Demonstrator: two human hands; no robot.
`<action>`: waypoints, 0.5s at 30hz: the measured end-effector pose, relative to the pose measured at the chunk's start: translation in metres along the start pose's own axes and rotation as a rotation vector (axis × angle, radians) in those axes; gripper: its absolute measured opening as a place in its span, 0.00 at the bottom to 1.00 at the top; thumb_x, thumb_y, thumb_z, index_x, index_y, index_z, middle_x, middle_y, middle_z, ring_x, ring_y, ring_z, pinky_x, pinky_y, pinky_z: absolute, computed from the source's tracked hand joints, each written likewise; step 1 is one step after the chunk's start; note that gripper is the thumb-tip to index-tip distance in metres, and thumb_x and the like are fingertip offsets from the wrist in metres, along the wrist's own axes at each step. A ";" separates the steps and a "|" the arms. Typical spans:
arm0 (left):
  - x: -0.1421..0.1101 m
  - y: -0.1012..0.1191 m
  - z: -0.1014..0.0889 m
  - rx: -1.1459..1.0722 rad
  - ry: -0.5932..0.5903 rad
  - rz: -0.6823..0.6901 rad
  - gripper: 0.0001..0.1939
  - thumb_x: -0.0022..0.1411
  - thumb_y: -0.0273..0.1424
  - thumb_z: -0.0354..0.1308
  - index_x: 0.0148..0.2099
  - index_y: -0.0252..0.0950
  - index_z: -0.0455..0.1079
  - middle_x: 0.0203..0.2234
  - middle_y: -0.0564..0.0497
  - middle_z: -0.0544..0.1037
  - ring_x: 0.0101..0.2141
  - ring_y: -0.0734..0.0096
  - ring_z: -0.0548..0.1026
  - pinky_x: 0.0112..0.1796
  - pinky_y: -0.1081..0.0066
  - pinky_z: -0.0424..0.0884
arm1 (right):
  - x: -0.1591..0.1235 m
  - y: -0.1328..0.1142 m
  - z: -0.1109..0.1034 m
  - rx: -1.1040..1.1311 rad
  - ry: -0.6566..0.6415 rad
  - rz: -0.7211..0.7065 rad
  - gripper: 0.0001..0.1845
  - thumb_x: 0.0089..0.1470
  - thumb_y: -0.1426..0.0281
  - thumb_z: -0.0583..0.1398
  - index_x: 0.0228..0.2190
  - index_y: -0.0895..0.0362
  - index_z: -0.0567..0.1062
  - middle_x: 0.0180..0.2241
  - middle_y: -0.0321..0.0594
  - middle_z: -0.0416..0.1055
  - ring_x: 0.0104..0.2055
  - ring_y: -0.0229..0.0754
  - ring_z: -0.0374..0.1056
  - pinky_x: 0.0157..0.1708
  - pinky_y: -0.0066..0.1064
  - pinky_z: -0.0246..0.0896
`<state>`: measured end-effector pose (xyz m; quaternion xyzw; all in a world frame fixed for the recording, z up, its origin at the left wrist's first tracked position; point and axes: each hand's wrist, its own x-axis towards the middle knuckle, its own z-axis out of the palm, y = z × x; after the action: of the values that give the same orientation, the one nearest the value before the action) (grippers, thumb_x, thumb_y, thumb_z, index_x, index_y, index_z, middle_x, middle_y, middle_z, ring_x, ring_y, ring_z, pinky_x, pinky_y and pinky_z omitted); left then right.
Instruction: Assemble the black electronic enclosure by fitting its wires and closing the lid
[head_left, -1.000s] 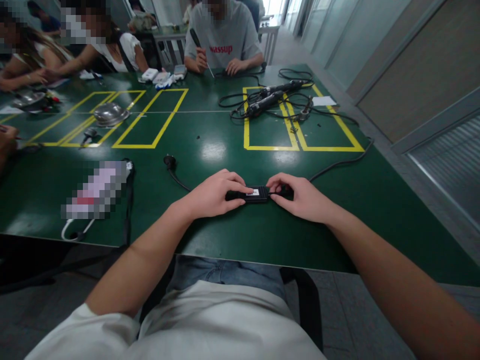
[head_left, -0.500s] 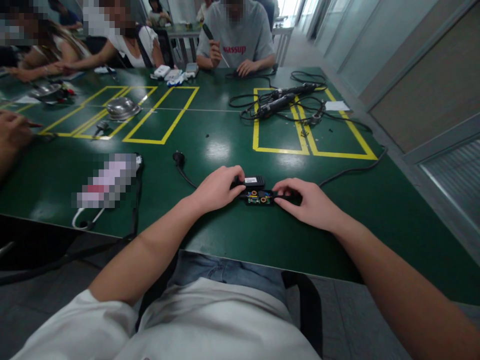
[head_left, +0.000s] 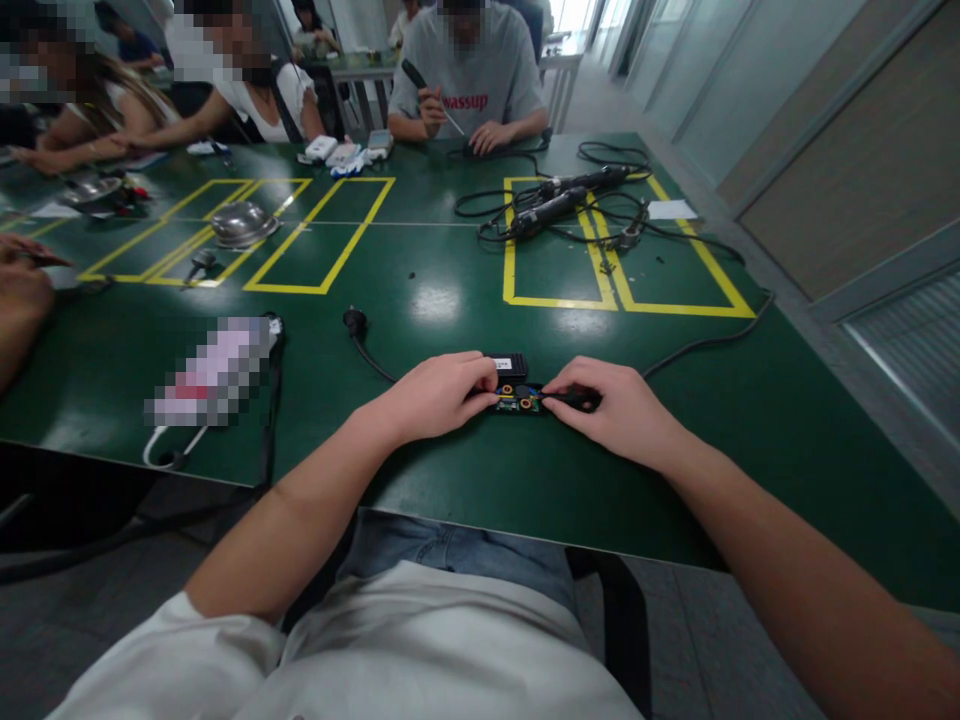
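A small black power adapter lies open on the green table in front of me. Its lower half shows a circuit board with orange coils. The black lid with a white label lies just behind it. My left hand grips the left end of the open half with curled fingers. My right hand pinches the right end, where a black cable leaves toward the right. Another cable with a plug runs off to the left.
Yellow taped rectangles mark the table. Black electric screwdrivers with tangled cords lie at the back right. A metal bowl and a blurred box sit on the left. Several people work at the far and left sides; another person's hand is at the left edge.
The adapter was closed a second ago. Its lid has come off and now lies behind the lower half, exposing the circuit board. Both hands stay on the ends.
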<state>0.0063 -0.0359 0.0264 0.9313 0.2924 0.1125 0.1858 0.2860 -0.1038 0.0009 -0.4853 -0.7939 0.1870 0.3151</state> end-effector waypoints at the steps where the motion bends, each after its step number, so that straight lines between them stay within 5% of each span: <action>1: 0.000 0.000 0.000 0.000 0.003 0.006 0.05 0.76 0.30 0.62 0.43 0.37 0.76 0.37 0.49 0.79 0.36 0.64 0.77 0.39 0.67 0.68 | 0.000 0.000 0.000 -0.005 0.006 -0.009 0.04 0.64 0.68 0.68 0.37 0.52 0.85 0.35 0.42 0.81 0.35 0.47 0.77 0.37 0.38 0.74; 15: 0.001 -0.009 0.001 -0.020 0.072 0.090 0.07 0.74 0.31 0.66 0.41 0.35 0.80 0.43 0.45 0.81 0.43 0.60 0.78 0.46 0.63 0.74 | -0.001 0.011 -0.002 0.050 0.004 -0.025 0.08 0.66 0.65 0.67 0.38 0.51 0.89 0.38 0.43 0.84 0.39 0.49 0.80 0.43 0.42 0.76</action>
<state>0.0029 -0.0290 0.0215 0.9369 0.2555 0.1573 0.1794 0.2946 -0.0997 -0.0048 -0.4678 -0.7942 0.2019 0.3313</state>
